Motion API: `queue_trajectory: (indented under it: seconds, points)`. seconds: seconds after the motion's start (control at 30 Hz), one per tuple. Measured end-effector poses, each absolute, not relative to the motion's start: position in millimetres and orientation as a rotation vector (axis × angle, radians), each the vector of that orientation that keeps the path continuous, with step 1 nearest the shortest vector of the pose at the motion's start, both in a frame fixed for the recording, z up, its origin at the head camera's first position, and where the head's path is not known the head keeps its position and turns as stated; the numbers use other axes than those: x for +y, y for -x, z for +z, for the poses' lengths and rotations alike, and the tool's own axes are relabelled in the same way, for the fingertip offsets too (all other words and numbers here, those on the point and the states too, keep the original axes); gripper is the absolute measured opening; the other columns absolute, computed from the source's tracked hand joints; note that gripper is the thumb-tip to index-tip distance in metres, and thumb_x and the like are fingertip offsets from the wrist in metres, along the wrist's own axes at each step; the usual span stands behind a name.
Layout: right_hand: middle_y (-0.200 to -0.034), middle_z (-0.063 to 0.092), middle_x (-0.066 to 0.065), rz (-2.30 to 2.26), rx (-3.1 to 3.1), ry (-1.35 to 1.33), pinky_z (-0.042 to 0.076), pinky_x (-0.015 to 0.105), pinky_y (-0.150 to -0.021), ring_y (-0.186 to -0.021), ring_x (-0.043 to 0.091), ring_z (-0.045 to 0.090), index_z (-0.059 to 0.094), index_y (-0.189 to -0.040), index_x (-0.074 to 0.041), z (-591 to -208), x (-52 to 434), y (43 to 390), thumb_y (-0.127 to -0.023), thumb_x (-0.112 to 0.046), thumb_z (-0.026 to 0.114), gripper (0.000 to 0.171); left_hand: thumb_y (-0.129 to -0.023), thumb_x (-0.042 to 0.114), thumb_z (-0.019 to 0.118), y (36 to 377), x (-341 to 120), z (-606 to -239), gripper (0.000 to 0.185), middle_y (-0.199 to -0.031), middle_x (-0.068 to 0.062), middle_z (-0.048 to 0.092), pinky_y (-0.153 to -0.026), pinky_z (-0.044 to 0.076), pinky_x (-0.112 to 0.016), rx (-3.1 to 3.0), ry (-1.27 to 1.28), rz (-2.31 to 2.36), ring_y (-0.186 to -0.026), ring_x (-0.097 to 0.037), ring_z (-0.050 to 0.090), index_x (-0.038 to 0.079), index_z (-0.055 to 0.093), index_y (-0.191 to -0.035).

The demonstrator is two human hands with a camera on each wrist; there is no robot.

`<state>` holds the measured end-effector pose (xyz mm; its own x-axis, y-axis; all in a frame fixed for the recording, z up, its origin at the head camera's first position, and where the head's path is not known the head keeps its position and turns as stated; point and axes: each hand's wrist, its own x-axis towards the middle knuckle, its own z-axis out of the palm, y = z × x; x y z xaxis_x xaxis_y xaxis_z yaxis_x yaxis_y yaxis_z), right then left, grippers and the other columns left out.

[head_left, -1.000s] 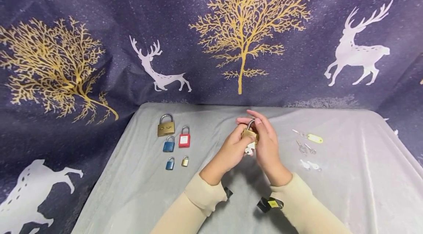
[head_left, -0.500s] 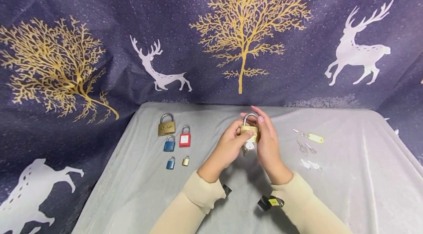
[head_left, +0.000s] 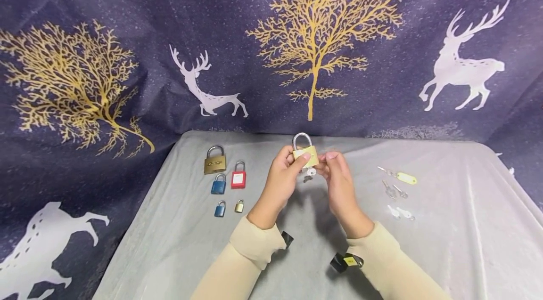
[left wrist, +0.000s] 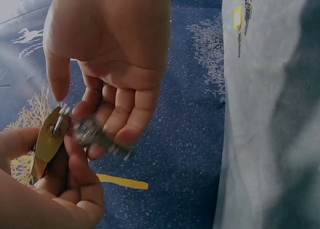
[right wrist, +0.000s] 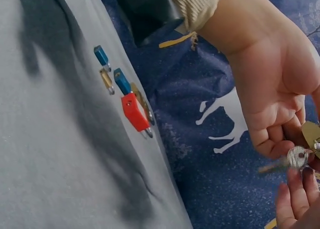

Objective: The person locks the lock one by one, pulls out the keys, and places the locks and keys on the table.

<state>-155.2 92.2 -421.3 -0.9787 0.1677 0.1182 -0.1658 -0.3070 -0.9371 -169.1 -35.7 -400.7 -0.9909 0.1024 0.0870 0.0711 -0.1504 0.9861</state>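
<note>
My left hand (head_left: 277,182) grips a brass padlock (head_left: 313,153) by its body, thumb across the front and the steel shackle upward. Small silver keys (head_left: 311,172) hang at its underside, one seemingly in the keyhole; in the left wrist view the dangling keys (left wrist: 91,133) are blurred. Close by on the right is my right hand (head_left: 342,189), its fingers loosely bent beside the keys. From the left wrist view, the right thumb (left wrist: 59,84) stands apart from those fingers, so no pinch shows. Whether the fingertips touch the keys cannot be told.
On the grey cloth at left lie a large brass padlock (head_left: 215,164), a red padlock (head_left: 238,179), a blue padlock (head_left: 218,186), a smaller blue padlock (head_left: 219,209) and a tiny brass padlock (head_left: 239,206). Several keys lie at right, one with a yellow tag (head_left: 406,178).
The padlock and left hand have moved left and up, away from the right palm. The right hand has withdrawn from the padlock's side, its fingers now bent near the keys.
</note>
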Motion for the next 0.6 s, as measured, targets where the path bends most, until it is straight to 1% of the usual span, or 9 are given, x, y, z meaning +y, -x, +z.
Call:
queue_trajectory:
  seconds: [0.1,0.2,0.3,0.43,0.57,0.6]
  points:
    - [-0.093,0.061,-0.007,2.376,-1.772,0.03,0.053,0.023,-0.085,-0.085,0.005,0.063,0.053,-0.093,-0.012,-421.8,90.1,155.0,-0.105,-0.01,0.043,0.015,-0.099,0.012,0.061,170.3,-37.6,-399.8,0.027,-0.118,-0.024,0.07,-0.086,0.052,-0.026,2.034,-0.169,2.392,-0.091,-0.006,0.065,-0.004,0.055,-0.12]
    - [-0.089,0.063,-0.007,2.358,-1.822,-0.01,0.053,0.022,-0.084,-0.084,0.006,0.063,0.054,-0.094,-0.009,-422.9,88.7,154.5,-0.102,-0.004,0.049,0.011,-0.099,0.013,0.061,170.7,-38.2,-399.1,0.025,-0.116,-0.022,0.071,-0.088,0.05,-0.028,2.039,-0.122,2.427,-0.09,-0.006,0.065,-0.003,0.055,-0.117]
    - [-0.089,0.067,-0.006,2.339,-1.864,-0.096,0.054,0.024,-0.085,-0.086,0.006,0.066,0.055,-0.1,-0.007,-424.2,87.8,153.8,-0.099,0.0,0.055,0.007,-0.099,0.013,0.062,171.3,-38.1,-398.9,0.023,-0.11,-0.019,0.073,-0.083,0.049,-0.027,2.038,-0.079,2.465,-0.086,-0.006,0.064,-0.002,0.055,-0.115]
    - [-0.091,0.072,-0.003,2.352,-1.861,-0.224,0.059,0.026,-0.083,-0.088,0.009,0.071,0.052,-0.11,-0.001,-425.9,86.7,152.6,-0.098,0.002,0.058,0.014,-0.098,0.011,0.063,172.2,-36.6,-400.2,0.022,-0.105,-0.019,0.072,-0.08,0.051,-0.025,1.99,-0.061,2.518,-0.085,-0.006,0.066,-0.003,0.055,-0.114]
    - [-0.089,0.073,-0.001,2.377,-1.791,-0.28,0.061,0.029,-0.081,-0.085,0.011,0.072,0.049,-0.111,0.002,-427.6,85.8,152.0,-0.098,0.004,0.058,0.015,-0.097,0.008,0.064,172.2,-34.0,-402.2,0.02,-0.103,-0.021,0.072,-0.075,0.053,-0.023,1.948,-0.054,2.539,-0.083,-0.007,0.067,-0.002,0.054,-0.113]
    - [-0.088,0.073,-0.001,2.379,-1.78,-0.279,0.061,0.03,-0.082,-0.085,0.011,0.072,0.049,-0.111,0.003,-428.0,85.9,151.8,-0.098,0.004,0.058,0.015,-0.097,0.008,0.064,172.2,-33.7,-402.7,0.021,-0.101,-0.02,0.072,-0.073,0.053,-0.022,1.95,-0.049,2.535,-0.082,-0.007,0.067,-0.001,0.054,-0.113]
